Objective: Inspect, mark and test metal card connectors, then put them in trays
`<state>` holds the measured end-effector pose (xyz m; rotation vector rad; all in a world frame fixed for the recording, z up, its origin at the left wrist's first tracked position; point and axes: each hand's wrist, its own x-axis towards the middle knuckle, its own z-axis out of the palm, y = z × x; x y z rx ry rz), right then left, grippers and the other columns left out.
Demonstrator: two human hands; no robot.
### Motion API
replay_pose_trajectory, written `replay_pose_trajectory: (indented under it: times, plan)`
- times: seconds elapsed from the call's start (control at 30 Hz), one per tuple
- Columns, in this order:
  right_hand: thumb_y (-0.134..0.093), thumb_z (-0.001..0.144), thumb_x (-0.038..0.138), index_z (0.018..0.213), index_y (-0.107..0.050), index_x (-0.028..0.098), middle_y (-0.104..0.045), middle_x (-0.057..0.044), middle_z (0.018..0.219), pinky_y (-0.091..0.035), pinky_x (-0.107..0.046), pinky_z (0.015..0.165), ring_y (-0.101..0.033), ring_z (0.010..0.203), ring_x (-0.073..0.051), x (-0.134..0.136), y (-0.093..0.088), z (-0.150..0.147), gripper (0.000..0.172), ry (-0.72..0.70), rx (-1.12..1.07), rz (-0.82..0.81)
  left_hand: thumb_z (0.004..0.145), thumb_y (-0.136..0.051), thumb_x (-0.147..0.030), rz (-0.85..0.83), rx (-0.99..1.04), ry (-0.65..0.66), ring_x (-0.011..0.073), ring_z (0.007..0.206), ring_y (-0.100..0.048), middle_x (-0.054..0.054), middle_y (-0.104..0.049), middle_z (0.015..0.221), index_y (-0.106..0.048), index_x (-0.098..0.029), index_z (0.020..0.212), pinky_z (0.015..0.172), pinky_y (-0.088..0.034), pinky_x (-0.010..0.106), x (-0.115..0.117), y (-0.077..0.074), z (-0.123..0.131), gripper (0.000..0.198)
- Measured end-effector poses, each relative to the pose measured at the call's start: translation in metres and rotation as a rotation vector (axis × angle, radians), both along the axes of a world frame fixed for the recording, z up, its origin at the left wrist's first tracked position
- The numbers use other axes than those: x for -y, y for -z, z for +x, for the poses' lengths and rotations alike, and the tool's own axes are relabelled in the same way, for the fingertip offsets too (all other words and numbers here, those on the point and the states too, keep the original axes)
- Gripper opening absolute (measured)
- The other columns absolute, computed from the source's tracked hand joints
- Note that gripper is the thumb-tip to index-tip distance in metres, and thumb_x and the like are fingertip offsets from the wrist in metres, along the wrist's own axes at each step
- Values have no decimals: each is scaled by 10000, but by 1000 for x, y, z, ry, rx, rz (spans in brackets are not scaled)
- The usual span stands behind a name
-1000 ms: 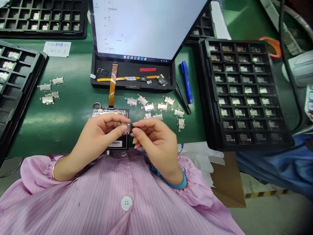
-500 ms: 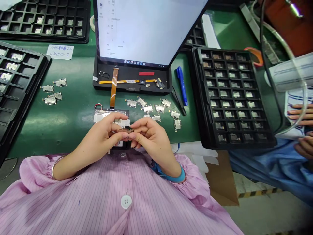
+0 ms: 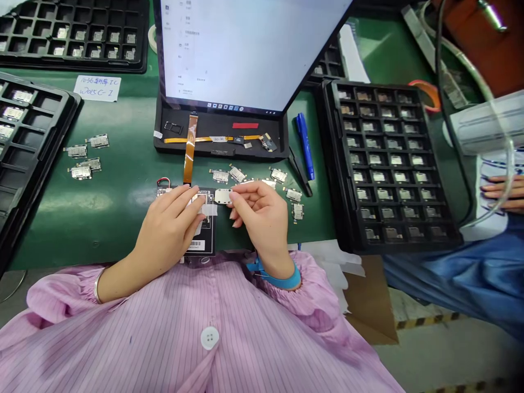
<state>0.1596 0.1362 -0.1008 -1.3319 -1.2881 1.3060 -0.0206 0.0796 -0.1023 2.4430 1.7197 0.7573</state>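
My right hand (image 3: 261,214) pinches a small silver metal part (image 3: 223,196) between thumb and forefinger, just above the right edge of a black circuit board (image 3: 203,234) lying on the green mat. My left hand (image 3: 170,226) rests on that board with fingers stretched flat, fingertips by a white label near the board's top. An orange flex cable (image 3: 188,155) runs from the board up to the black base (image 3: 221,136) of a lit screen (image 3: 245,49). Several more silver parts (image 3: 282,177) lie loose behind my right hand.
A black tray (image 3: 387,164) full of silver parts stands to the right, more trays (image 3: 24,136) at the left and far left (image 3: 77,38). A blue pen (image 3: 305,144) lies beside the base. Some loose parts (image 3: 84,158) sit left. Another person's hand (image 3: 501,191) is at the right edge.
My hands have come apart: the right one has moved up and away with the silver part, and the left one has flattened onto the board.
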Motion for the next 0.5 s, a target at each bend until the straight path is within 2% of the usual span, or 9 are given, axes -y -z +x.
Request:
replay_pose_trajectory:
  times: [0.5]
  plan:
    - [-688, 811, 256, 858, -614, 177, -618, 23, 648, -436, -159, 344, -589, 487, -91, 0, 2, 0, 118, -33, 1, 2, 928, -571, -184, 23, 0, -6, 289, 1169, -606, 126, -673, 1241, -648, -117, 1152, 943, -500, 431, -1, -3, 1, 245]
